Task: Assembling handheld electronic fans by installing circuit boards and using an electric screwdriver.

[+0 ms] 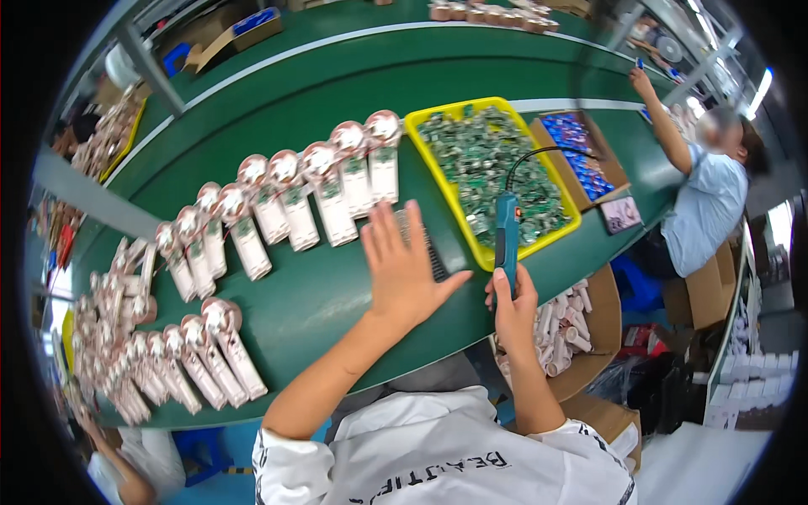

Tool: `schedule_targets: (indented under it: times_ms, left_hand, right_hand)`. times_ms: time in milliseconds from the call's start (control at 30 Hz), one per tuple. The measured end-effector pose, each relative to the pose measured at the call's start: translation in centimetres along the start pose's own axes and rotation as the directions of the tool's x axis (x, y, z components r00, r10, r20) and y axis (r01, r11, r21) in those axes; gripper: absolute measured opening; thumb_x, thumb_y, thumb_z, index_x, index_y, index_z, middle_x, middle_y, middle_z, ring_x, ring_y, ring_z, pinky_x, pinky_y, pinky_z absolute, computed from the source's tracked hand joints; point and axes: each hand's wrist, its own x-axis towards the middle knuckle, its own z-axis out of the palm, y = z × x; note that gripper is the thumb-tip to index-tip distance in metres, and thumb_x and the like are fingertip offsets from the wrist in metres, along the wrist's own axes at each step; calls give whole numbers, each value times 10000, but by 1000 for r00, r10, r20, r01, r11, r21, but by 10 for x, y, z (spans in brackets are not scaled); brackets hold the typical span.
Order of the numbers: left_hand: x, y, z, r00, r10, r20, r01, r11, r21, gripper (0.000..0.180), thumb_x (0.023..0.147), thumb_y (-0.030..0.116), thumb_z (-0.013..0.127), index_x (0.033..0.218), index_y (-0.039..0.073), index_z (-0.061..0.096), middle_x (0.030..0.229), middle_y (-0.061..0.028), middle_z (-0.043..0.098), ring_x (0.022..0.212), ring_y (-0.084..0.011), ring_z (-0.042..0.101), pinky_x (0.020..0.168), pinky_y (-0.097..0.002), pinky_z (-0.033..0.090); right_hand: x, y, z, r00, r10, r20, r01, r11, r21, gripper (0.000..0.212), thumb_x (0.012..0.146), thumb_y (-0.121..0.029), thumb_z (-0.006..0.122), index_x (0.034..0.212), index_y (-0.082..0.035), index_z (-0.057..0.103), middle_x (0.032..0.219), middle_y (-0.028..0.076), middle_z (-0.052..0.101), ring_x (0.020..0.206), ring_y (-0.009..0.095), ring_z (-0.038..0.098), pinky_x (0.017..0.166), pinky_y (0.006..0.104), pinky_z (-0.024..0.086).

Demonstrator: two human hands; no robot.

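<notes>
At frame centre our right hand [513, 307] clenches the blue tool [506, 231] low on its stiff, light-looking barrel (a sound grip, its cord trailing up over the yellow tray [438, 162]). Our left hand [404, 265] lies flat, fingers spread, on a dark grille [433, 257] on the table [337, 295].

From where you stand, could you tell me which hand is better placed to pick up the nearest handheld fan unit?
Left. The left hand lies open on the belt beside the fan unit row; the right hand grips the blue soldering iron.
</notes>
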Motion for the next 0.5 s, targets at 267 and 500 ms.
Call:
schedule_targets:
  times_ms: [267, 500]
  left_hand:
    - [-16, -2, -5, 995, -60, 77, 58, 998, 32, 1081, 735, 432, 723, 1481, -65, 119, 1506, -382, 39, 1419, -515, 27, 1143, -590, 42]
    - [-54, -40, -59, 900, 106, 423, -102, 994, -31, 1123, 647, 308, 768, 1451, -107, 104, 1503, -377, 56, 1416, -510, 61, 1150, -564, 88]
  right_hand:
    - [-10, 33, 8, 998, -58, 18, 60, 996, -71, 386, 909, -291, 656, 1163, -5, 603, 775, 77, 642, 677, 133, 617, 615, 305, 490]
    - [-21, 6, 3, 967, -246, 60, 249, 882, -400, 430, 880, -359, 661, 1173, -49, 604, 840, 165, 676, 740, 333, 675, 641, 384, 518]
